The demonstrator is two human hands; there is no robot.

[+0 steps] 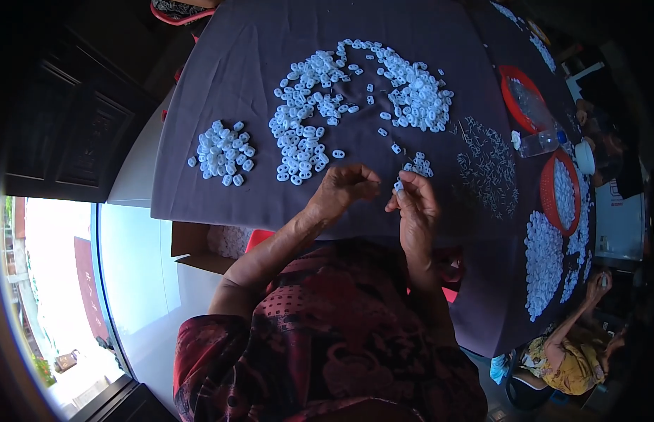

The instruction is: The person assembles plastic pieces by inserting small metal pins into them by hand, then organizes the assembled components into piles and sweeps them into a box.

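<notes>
right hand (413,204): fingers pinched on one small white plastic piece (398,186), held up just above the desk edge.
left hand (343,186): fingers curled in toward the right hand, tips close to the piece; can't tell if it grips anything.
piece handling: looks very light, rigid, smooth moulded plastic, likely slippery. Judge a fingertip pinch across the short sides best; easy to drop.
shape: small oval or rounded-rectangle link, apparently with holes; too small to confirm.
main heap (302,116): loose white pieces in an arc across the desk, second cluster (417,95) to the right of it.
sorted pile (223,153): compact, well apart on the left.
thin parts (490,165): fine pale wiry bits scattered on the right, probably springy.
desk (221,63): covered in dark grey cloth, soft, creased; should stop pieces rolling.
red baskets (522,98): mesh plastic, far right, holding more white pieces.
</notes>
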